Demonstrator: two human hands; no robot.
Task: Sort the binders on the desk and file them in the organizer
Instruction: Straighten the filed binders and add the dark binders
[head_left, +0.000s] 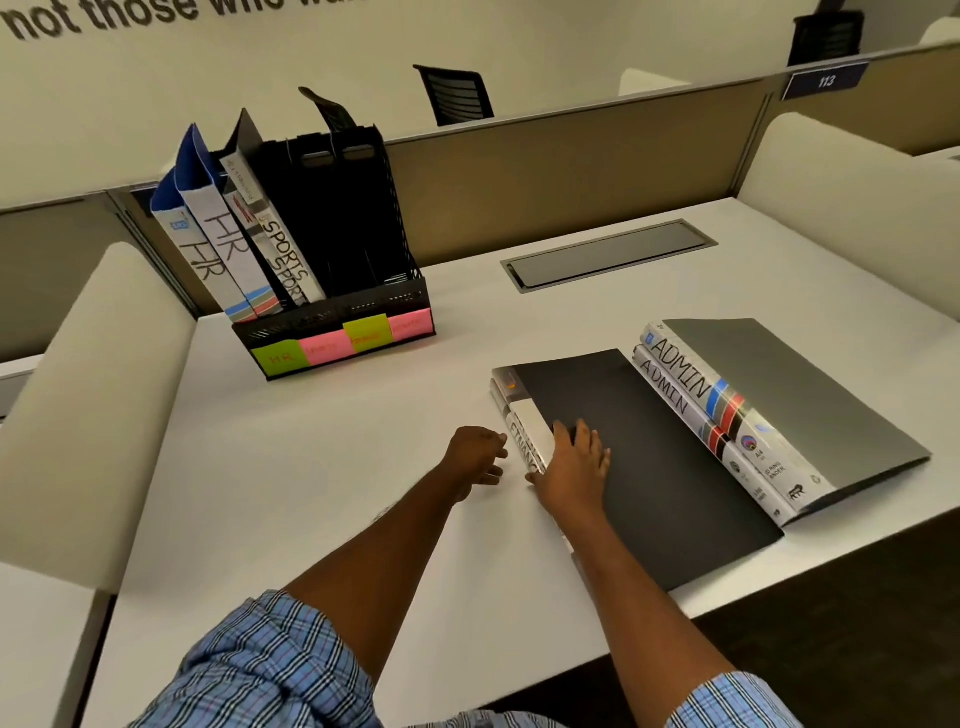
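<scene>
While the fingers (589, 441) of the right hand (571, 470) lie straight and spread on the cover of the black binder (654, 447), thumb down against its white spine lettered FINANC, the left hand (474, 453) sits just beside that spine with its own fingers loosely curled and holding nothing; whether they touch the spine cannot be told. The black binder lies flat on the white surface (311, 467) near the front edge, and a second spine shows beneath it at its far end. Just to its right, touching its edge, two ADMIN binders (685, 379) lie stacked under a grey cover, spines facing the person. Well apart, at the far left of the surface, stands the black mesh organizer (363, 299), with two HR binders (218, 244) and two SPORTS binders (283, 249) upright in its left side, leaning left. Green and pink sticky notes (343, 340) run along its front lip. A grey hatch (608, 252) is set into the surface behind the binders, before a tan partition (545, 166). Blue plaid sleeves (270, 670) cover both upper arms.
</scene>
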